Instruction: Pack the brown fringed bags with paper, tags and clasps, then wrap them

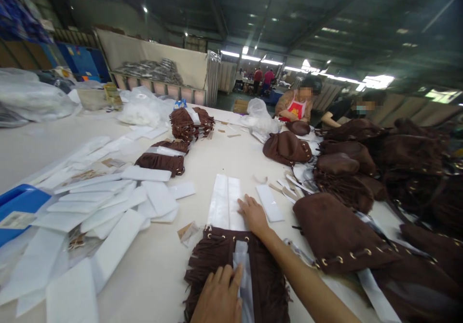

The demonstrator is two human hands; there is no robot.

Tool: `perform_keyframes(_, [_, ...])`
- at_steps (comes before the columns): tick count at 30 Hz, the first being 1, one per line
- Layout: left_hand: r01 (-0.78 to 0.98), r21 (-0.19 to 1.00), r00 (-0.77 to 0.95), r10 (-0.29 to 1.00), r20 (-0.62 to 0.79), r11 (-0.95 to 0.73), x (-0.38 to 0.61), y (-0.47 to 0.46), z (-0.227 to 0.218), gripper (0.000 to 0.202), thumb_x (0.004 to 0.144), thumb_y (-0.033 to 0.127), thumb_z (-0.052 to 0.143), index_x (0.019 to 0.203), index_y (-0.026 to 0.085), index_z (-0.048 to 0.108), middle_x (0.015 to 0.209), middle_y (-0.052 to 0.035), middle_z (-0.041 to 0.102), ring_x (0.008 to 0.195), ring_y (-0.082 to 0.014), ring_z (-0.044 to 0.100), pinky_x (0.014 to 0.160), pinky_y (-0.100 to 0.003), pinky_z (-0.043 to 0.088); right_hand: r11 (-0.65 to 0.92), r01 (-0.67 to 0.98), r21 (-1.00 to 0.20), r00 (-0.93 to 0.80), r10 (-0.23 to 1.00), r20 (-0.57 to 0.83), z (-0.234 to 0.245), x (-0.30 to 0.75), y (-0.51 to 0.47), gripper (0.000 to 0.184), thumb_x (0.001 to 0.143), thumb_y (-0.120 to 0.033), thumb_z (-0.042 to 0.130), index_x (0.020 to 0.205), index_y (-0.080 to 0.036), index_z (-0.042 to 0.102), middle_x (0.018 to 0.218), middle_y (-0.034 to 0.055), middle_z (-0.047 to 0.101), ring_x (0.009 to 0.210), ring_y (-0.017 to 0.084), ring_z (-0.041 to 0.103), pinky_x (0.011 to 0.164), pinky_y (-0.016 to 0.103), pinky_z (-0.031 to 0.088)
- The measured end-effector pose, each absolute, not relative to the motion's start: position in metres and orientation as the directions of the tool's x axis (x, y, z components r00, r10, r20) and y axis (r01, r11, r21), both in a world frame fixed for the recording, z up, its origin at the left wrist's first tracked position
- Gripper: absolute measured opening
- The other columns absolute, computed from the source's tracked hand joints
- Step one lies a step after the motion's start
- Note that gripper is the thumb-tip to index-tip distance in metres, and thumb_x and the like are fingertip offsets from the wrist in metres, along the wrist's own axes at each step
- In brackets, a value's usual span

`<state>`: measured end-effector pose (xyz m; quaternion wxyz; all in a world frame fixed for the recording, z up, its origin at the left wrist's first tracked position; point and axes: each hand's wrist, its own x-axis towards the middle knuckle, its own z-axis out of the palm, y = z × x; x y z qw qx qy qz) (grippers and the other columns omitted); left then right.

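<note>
A brown fringed suede piece (217, 265) with metal eyelets lies flat in front of me on the white table (202, 168). My left hand (219, 296) rests flat on it, fingers together and stretched out, beside a clear plastic strip (243, 265). My right hand (253, 214) lies flat, fingers extended, on a clear plastic sleeve (224, 202) just beyond the fringe piece's top edge. Neither hand grips anything.
Many white paper sleeves (108, 207) are scattered at the left by a blue tray (18, 202). Stacks of fringed pieces (162, 159) sit mid-table. Brown suede bags (340, 236) pile up at the right. Two people work at the far end.
</note>
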<state>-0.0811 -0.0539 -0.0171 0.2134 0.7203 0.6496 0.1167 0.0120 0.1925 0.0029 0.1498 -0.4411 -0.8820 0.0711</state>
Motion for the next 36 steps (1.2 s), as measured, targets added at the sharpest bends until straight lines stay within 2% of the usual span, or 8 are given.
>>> perform_keyframes(5, [0.88,0.47,0.144,0.981,-0.128,-0.068,-0.081,-0.049,-0.021,0.067,0.089,0.032,0.049,0.151,0.027,0.025,0.127,-0.0127,0.055,0.112,-0.0315,0.05,0.095,-0.051,0.043,0.617,0.682,-0.394,-0.593,0.781,0.196,-0.007,0.017,0.189,0.01,0.085,-0.016,0.059,0.088,-0.021,0.067,0.126,0.0099,0.062,0.124,0.027,0.047,0.1,0.041,0.037])
perform_keyframes(9, [0.874,0.483,0.141,0.98,-0.14,-0.057,-0.082,-0.051,-0.014,0.066,0.088,0.03,0.048,0.15,0.026,0.026,0.127,-0.0132,0.055,0.112,-0.0321,0.05,0.096,-0.052,0.042,0.518,0.631,-0.577,-0.533,0.83,0.162,0.001,0.019,0.191,0.005,0.086,-0.022,0.057,0.089,-0.021,0.06,0.095,0.0052,0.069,0.097,0.021,0.061,0.085,0.035,0.046])
perform_keyframes(13, [0.872,0.483,0.133,0.988,-0.083,-0.077,-0.081,-0.057,-0.007,0.064,0.09,0.028,0.045,0.15,0.026,0.025,0.133,-0.0135,0.05,0.118,-0.0318,0.046,0.1,-0.052,0.038,0.338,0.554,-0.761,-0.482,0.876,0.038,0.003,0.011,0.196,0.01,0.085,-0.03,0.056,0.086,-0.021,0.052,0.065,-0.0043,0.061,0.06,0.014,0.061,0.059,0.026,0.048])
perform_keyframes(18, [0.881,0.464,0.111,0.994,-0.018,-0.09,-0.08,-0.063,0.003,0.06,0.093,0.029,0.037,0.151,0.026,0.021,0.132,-0.0123,0.048,0.117,-0.0302,0.044,0.101,-0.051,0.036,0.164,0.475,-0.865,-0.409,0.911,-0.052,0.013,-0.005,0.203,0.028,0.074,-0.022,0.065,0.099,-0.019,0.054,0.062,-0.0064,0.058,0.056,0.012,0.06,0.053,0.023,0.049])
perform_keyframes(26, [0.9,0.417,0.132,0.991,0.012,-0.125,-0.081,-0.065,0.017,0.058,0.092,0.029,0.04,0.148,0.023,0.027,0.119,-0.0112,0.049,0.106,-0.0264,0.046,0.093,-0.044,0.04,0.302,0.474,-0.827,-0.459,0.886,0.06,0.073,0.011,0.141,0.024,0.074,-0.023,0.069,0.098,-0.02,0.066,0.07,-0.0022,0.065,0.071,0.016,0.063,0.072,0.028,0.048])
perform_keyframes(28, [0.904,0.406,0.139,0.99,0.024,-0.137,-0.081,-0.065,0.019,0.058,0.091,0.029,0.041,0.147,0.021,0.028,0.116,-0.011,0.05,0.105,-0.0261,0.047,0.091,-0.043,0.04,0.411,0.476,-0.777,-0.506,0.851,0.14,0.08,0.024,0.105,0.034,0.08,-0.022,0.063,0.114,-0.025,0.063,0.078,-0.0026,0.068,0.077,0.016,0.063,0.077,0.029,0.046])
perform_keyframes(32, [0.91,0.386,0.149,0.988,0.032,-0.149,-0.081,-0.066,0.023,0.056,0.091,0.03,0.043,0.145,0.021,0.03,0.115,-0.0112,0.049,0.104,-0.026,0.047,0.089,-0.043,0.04,0.585,0.535,-0.61,-0.557,0.787,0.267,0.064,0.046,0.046,0.058,0.086,-0.018,0.054,0.143,-0.025,0.04,0.088,-0.0013,0.071,0.081,0.016,0.064,0.079,0.028,0.047])
perform_keyframes(36, [0.916,0.372,0.149,0.989,0.024,-0.147,-0.082,-0.067,0.024,0.043,0.091,0.03,0.043,0.132,0.02,0.045,0.114,-0.0114,0.05,0.105,-0.0262,0.048,0.089,-0.042,0.041,0.628,0.606,-0.488,-0.559,0.773,0.301,0.035,0.057,0.017,0.051,0.087,-0.016,0.052,0.138,-0.021,0.046,0.091,0.0011,0.072,0.084,0.017,0.064,0.081,0.029,0.048])
